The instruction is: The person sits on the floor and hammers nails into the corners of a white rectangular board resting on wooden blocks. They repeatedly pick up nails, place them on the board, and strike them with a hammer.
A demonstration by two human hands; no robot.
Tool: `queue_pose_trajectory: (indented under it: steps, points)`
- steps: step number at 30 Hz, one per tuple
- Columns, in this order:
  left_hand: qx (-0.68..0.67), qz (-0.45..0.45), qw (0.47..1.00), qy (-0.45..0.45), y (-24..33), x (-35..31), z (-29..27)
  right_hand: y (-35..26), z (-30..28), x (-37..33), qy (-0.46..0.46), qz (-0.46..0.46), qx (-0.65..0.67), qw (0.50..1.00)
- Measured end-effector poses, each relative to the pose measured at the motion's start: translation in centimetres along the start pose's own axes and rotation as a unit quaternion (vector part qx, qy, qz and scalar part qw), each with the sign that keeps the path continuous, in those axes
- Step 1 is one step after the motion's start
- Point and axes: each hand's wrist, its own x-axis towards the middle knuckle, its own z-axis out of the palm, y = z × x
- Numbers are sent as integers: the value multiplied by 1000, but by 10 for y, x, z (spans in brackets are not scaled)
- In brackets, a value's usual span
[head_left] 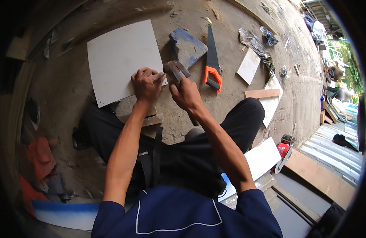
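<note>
A white square board (123, 59) lies in front of me, its near edge raised on wood blocks (152, 120). At its near right corner, my left hand (146, 85) rests on the surface with thumb and fingertips pinched together. Whatever sits in the pinch is too small to make out. Small dark dots show at the board's near left corner. Gripped in my right hand (186, 94) is a claw hammer (175, 70). Its rusty metal head is close beside the left fingertips, and its handle runs down below the right hand.
Beyond the hammer lies a worn blue-grey block (187, 47), with an orange-handled handsaw (213, 63) right of it. Farther right are a small white panel (249, 66), crumpled plastic (251, 39) and a wood strip (262, 93). A red-and-black round item (284, 150) sits near my right knee.
</note>
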Motion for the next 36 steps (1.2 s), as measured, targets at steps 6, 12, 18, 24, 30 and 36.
queue_pose_trajectory:
  steps: [6, 12, 18, 24, 30, 36]
  points:
    - [-32, -28, 994, -99, -7, 9, -10, 4, -2, -5, -26, 36, -31, 999]
    - [-96, -57, 987, -115, -17, 11, -14, -10, 0, -9, 12, 19, -29, 999]
    - [-61, -9, 996, -60, -11, 8, -12, -13, 0, -3, 8, -13, -40, 999]
    - [-51, -28, 997, -51, -9, 10, -5, -4, -5, 0, -22, 23, -67, 997]
    - [-28, 25, 999, -24, -11, 5, -5, -6, -6, -4, -20, 31, -61, 997]
    - [-5, 54, 998, -24, -9, 2, -9, 4, -2, -6, -31, 43, -54, 997]
